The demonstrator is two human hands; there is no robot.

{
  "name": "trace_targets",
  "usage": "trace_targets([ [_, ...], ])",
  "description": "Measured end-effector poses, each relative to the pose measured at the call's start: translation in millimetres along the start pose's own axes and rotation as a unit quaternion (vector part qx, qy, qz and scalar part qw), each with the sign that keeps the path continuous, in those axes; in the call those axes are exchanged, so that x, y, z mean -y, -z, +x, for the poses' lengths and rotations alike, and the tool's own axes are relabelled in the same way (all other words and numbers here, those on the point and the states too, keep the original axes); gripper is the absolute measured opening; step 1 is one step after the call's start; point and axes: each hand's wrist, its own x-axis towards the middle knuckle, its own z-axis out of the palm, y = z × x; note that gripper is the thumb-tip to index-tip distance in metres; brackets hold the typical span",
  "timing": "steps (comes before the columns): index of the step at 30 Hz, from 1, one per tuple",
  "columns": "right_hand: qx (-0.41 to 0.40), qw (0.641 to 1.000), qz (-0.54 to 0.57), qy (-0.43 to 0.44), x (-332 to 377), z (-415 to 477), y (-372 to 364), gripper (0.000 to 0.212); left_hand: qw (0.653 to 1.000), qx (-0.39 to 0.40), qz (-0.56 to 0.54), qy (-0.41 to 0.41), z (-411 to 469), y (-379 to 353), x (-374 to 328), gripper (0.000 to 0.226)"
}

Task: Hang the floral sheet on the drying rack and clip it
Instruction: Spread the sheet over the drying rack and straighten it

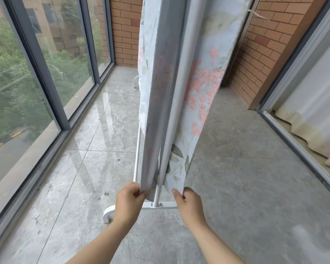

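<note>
Glazed balcony with grey stone tiles (246, 187) and brick wall (255, 54): floral sheet (202, 82) draped over the white drying rack (156, 199) at frame centre.
Left hand (130, 199) pinches one hanging bottom edge, right hand (189, 201) pinches the other, low in the frame; the rack's foot shows between them. Cream curtain (303, 121) at right.

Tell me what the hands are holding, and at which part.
Both hold the floral sheet at its bottom edge: the left hand pinches the lower corner of the left hanging layer, the right hand that of the right layer.
</note>
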Motion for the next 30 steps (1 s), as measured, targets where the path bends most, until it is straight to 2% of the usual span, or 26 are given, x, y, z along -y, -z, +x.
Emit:
trace_targets([
  [4, -0.017, 1.0, 0.016, 0.011, 5.1, -6.0, -5.5, 0.046, 1.0, 0.002, -0.024, 0.019, -8.5, -4.5, 1.0, 0.025],
  [9, -0.035, 0.994, 0.1, 0.017, 0.7, -19.6, -4.9, 0.024, 0.999, 0.0, -0.042, 0.017, -16.1, -8.7, 3.5, 0.022],
  [11, -0.059, 0.994, 0.084, 0.027, -6.8, -22.3, -3.8, 0.026, 0.998, -0.006, -0.046, 0.033, -18.5, -7.5, 8.0, 0.023],
  [14, -0.078, 0.995, 0.053, 0.04, -14.8, -22.0, -6.0, 0.043, 0.996, -0.008, -0.062, 0.059, -18.9, -6.3, 11.5, 0.032],
  [21, -0.037, 0.992, 0.123, -0.011, -6.6, -22.3, -28.8, 0.053, 0.996, 0.031, -0.067, 0.053, -16.3, -8.4, 4.8, 0.028],
  [25, -0.004, 0.978, 0.2, -0.062, -10.9, -24.4, -42.4, 0.032, 0.993, 0.054, -0.086, 0.065, -17.0, -10.2, 4.6, 0.037],
  [30, -0.009, 0.974, 0.214, -0.072, -10.2, -23.8, -43.7, 0.031, 0.987, 0.075, -0.113, 0.084, -16.9, -8.8, 7.7, 0.035],
])
